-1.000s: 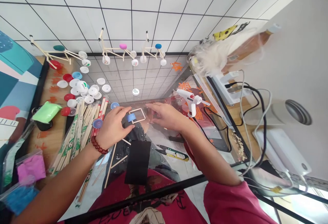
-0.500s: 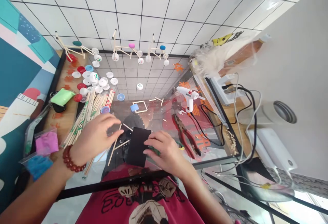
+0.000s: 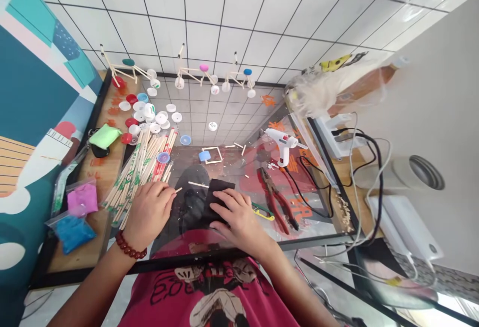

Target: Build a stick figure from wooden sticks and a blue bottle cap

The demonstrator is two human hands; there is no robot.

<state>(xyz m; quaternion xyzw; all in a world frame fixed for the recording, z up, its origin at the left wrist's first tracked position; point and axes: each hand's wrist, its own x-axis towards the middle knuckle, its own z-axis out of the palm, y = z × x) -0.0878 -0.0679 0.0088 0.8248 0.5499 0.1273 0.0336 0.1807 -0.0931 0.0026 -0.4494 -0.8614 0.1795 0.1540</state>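
Observation:
My left hand (image 3: 149, 213), wearing a red bead bracelet, is curled around a short wooden stick (image 3: 177, 190), whose tip shows past the fingertips. My right hand (image 3: 235, 218) presses down on a black sheet (image 3: 219, 192), probably sandpaper, covering most of it. A longer loose stick (image 3: 198, 184) lies just beyond, between my hands. Farther off, a square stick frame (image 3: 213, 155) lies with a blue bottle cap (image 3: 204, 156) at its corner, touched by neither hand.
Red-handled pliers (image 3: 275, 194) and a white glue gun (image 3: 281, 146) lie on the right. Bundled wooden sticks (image 3: 140, 179) and a pile of bottle caps (image 3: 149, 115) fill the left. Several stick models (image 3: 194, 75) stand at the far edge.
Both hands have come back from the square frame to the black sheet. My right hand now covers the sheet, and my left hand has moved to its left with the short stick.

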